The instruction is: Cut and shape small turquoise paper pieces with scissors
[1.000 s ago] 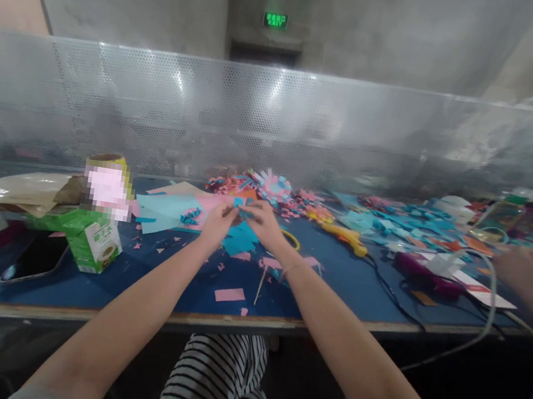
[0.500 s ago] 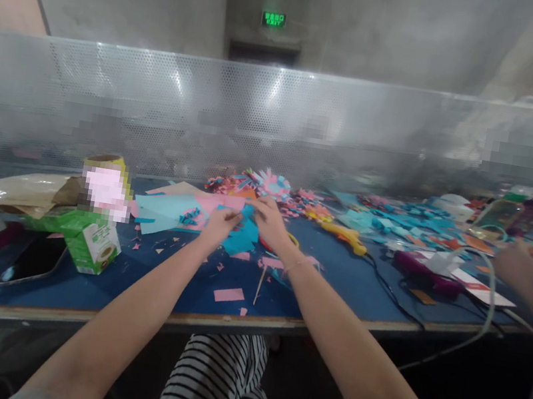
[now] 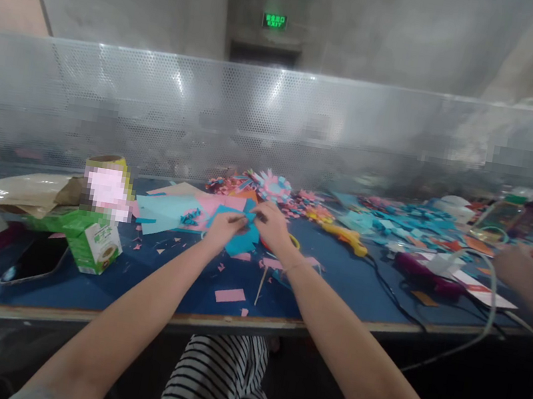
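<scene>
Both hands meet over the middle of the blue table, pinching a small piece of blue paper [image 3: 250,210]. My left hand [image 3: 224,230] grips it from the left with bent fingers. From the other side, my right hand [image 3: 272,225] closes thumb and fingers on the same paper. Beneath them lies a larger blue paper [image 3: 243,244]. Left of it, curled dark blue strips [image 3: 190,216] rest near a pale blue sheet [image 3: 160,213] and pink paper [image 3: 218,204]. A pink paper rectangle [image 3: 229,295] and a thin stick [image 3: 260,285] lie nearer me.
Behind my hands stands a pink-and-blue paper flower [image 3: 273,186]. A yellow glue gun [image 3: 349,238] lies right. Leftward are a green box [image 3: 93,245] and a phone [image 3: 37,258]. A purple power strip [image 3: 429,274] and another person's hand [image 3: 527,278] are at right.
My left hand has moved slightly right, closer to my right hand. The blue paper between the fingers has shifted a little; the objects around it stay put.
</scene>
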A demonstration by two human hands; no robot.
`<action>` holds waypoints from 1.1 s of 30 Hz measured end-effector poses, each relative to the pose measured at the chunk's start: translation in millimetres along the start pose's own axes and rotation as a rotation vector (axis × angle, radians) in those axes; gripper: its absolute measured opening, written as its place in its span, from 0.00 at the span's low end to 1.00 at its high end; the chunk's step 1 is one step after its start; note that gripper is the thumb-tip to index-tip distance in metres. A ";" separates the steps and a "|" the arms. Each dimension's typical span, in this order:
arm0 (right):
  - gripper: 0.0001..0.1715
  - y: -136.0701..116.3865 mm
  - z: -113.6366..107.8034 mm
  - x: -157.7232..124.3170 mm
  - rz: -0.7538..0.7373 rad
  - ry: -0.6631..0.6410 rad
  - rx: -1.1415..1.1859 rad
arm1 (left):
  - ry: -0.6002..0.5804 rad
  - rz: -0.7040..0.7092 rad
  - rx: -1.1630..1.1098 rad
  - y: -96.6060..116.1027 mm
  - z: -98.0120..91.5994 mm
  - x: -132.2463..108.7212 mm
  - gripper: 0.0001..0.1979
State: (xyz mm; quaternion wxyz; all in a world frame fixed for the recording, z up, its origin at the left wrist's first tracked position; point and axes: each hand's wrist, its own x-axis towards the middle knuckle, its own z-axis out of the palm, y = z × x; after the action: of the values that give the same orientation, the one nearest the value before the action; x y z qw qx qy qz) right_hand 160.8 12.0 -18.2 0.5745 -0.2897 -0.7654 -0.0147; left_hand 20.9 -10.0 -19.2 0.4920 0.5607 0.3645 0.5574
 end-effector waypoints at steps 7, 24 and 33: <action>0.11 -6.8 0.6 -0.2 0.036 0.000 -0.010 | 0.046 0.007 -0.090 1.7 3.6 -1.6 0.21; 0.13 -11.6 3.8 -1.3 0.071 -0.071 0.134 | 0.172 0.145 0.041 -5.0 -5.9 6.2 0.16; 0.08 -2.9 4.5 0.0 0.162 -0.044 0.212 | 0.140 0.150 0.042 -8.4 -8.9 9.7 0.18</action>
State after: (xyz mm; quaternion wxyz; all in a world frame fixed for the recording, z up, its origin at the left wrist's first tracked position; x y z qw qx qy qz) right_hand 155.6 11.2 -18.8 0.5843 -0.2883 -0.7492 0.1193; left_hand 14.4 2.8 -25.7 0.4105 0.5564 0.3666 0.6225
